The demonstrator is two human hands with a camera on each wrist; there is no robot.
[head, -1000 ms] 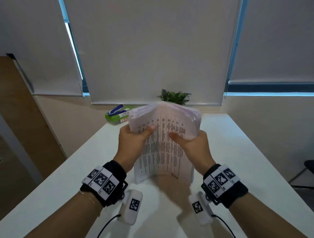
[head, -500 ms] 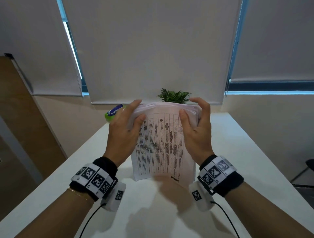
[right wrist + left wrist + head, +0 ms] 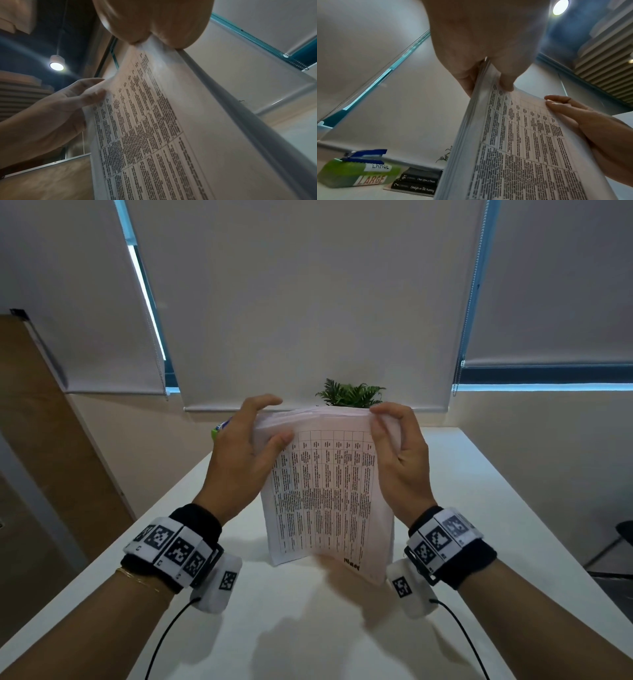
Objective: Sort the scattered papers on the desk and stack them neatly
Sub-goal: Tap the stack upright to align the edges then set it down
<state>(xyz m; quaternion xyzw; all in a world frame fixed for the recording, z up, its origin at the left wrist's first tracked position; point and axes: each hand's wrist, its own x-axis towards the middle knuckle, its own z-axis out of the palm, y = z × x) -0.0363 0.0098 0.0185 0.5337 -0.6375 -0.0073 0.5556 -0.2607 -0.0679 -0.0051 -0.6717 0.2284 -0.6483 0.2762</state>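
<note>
A second ago I had the bundle of papers (image 3: pixel 325 494) gripped by its sides at mid-height, with the top flopping over; now my hands have climbed to the top corners and the sheets stand upright on their bottom edge on the tabletop (image 3: pixel 496 508), straight in front of me at 12 o'clock. My left hand (image 3: pixel 239 460) is grasping the upper left corner, thumb on the printed face and fingers hooked over the top edge; my right hand (image 3: pixel 400 460) is pinching the upper right corner the same way. In the left wrist view the side edges of the sheets look fairly even, so I judge the gathering is done and I am squaring the bundle by tapping it. The lower right corner still fans out a little, so it probably needs another tap or two before I lay it flat. Behind the papers, toward 11 o'clock, sit a green box (image 3: pixel 356 174) with a blue stapler (image 3: pixel 365 157) on it and two dark books (image 3: pixel 418 182); a small plant (image 3: pixel 349 393) shows at 12 o'clock
</note>
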